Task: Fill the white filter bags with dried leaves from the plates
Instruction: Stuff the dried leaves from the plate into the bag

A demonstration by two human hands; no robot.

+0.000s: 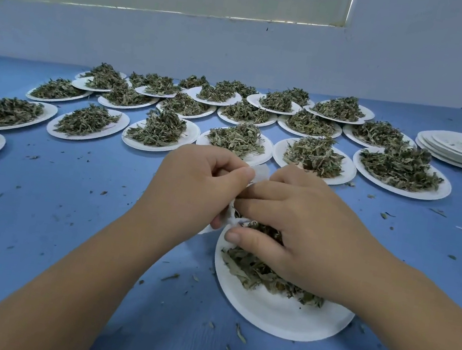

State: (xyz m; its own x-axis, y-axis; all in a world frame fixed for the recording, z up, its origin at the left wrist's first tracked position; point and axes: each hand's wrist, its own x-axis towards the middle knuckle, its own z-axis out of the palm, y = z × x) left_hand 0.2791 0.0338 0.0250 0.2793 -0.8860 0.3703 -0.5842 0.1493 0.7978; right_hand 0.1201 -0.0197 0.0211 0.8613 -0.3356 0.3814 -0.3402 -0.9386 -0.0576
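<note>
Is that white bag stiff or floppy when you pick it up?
Probably floppy: the bag crumples between the left hand and right hand. Likely very light, thin, holding only dry leaves. Might tear if tugged.

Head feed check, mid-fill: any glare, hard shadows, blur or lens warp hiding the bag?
Head view: soft, even light, no glare on the near plate; head view: only faint shadows under the left hand and right hand; head view: filter bag and dried leaves look sharp, though both hands cover most of the bag; head view: wide-angle stretch at the edges, far plates softer.
</note>
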